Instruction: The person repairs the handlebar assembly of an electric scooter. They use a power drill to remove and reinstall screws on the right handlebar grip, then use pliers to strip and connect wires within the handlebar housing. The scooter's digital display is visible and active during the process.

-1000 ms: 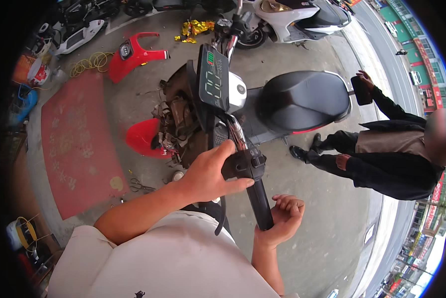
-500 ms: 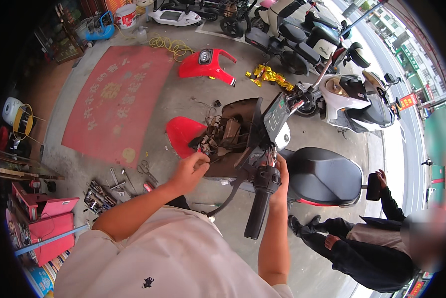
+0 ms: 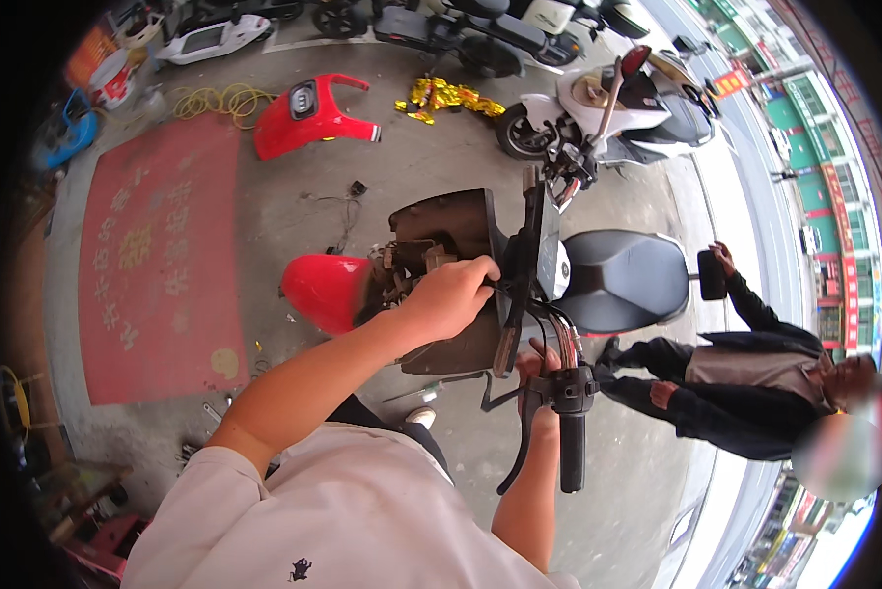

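Observation:
A motor scooter with its front stripped open stands before me. Its red front fender [image 3: 325, 293] points left and its black seat [image 3: 626, 280] lies to the right. My left hand [image 3: 449, 297] reaches over the exposed front, fingers pinched together at the dark panel just left of the display unit [image 3: 543, 245]; what they hold is hidden. Below the display, my right hand [image 3: 536, 365] is curled beside the cables [image 3: 559, 329] and handlebar, partly covered by the switch housing [image 3: 567, 389]. The black handlebar grip [image 3: 573, 456] points toward me, with a brake lever beside it.
A red front cover [image 3: 303, 118] lies on the concrete by crumpled gold foil [image 3: 446, 98] and a yellow hose [image 3: 223, 101]. A red mat [image 3: 166, 265] covers floor at left. A white scooter [image 3: 598, 113] stands beyond. At right, a person [image 3: 745, 373] touches the mirror [image 3: 711, 275].
My left hand has moved right, from the wiring behind the red fender to the panel beside the display. The handlebar has turned a little, and my view has shifted. My right hand stays by the handlebar.

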`<state>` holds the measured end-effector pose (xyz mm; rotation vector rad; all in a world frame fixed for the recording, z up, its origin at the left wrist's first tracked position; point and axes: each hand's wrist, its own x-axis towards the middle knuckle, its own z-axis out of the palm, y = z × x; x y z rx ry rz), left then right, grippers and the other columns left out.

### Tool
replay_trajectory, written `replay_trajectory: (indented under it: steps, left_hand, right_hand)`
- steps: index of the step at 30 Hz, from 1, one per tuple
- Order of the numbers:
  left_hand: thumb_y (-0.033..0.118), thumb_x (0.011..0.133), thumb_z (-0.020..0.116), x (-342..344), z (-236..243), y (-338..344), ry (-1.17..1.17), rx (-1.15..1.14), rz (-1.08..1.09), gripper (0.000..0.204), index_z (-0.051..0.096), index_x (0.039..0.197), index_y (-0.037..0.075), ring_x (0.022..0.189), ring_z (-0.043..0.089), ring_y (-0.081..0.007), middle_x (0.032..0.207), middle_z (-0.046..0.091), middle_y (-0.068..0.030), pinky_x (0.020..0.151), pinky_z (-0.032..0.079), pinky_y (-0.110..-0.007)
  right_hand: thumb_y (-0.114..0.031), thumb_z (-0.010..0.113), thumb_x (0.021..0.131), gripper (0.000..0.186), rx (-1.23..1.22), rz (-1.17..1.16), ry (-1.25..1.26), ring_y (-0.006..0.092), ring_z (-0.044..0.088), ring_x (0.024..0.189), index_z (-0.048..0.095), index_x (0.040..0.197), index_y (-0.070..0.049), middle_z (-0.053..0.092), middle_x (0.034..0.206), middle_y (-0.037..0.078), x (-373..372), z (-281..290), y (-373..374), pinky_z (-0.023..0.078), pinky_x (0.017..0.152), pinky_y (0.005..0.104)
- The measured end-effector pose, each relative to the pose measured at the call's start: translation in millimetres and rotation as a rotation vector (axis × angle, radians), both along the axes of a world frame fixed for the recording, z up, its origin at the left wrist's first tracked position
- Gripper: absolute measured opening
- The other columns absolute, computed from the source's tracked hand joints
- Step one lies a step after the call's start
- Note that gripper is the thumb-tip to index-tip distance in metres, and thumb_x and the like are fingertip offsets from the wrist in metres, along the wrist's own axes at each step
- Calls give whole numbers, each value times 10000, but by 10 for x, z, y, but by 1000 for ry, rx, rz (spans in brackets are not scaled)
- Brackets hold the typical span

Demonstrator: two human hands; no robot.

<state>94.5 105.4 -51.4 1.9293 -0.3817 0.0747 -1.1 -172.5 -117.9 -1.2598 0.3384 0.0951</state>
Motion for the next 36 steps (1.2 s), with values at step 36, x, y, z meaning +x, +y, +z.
replay_trajectory:
  steps: [36]
  left_hand:
    - [179,1001,624,90,-277,135,687,222,-375,341,616,1286,-7,1055,693,-235,1179,721,-132,933,539,-367]
  right_hand:
    - [-121,744,876,329,-597,222,345,292,664,994,651,1175,-18,706,1070,173,-1010,368,224,504,906,386]
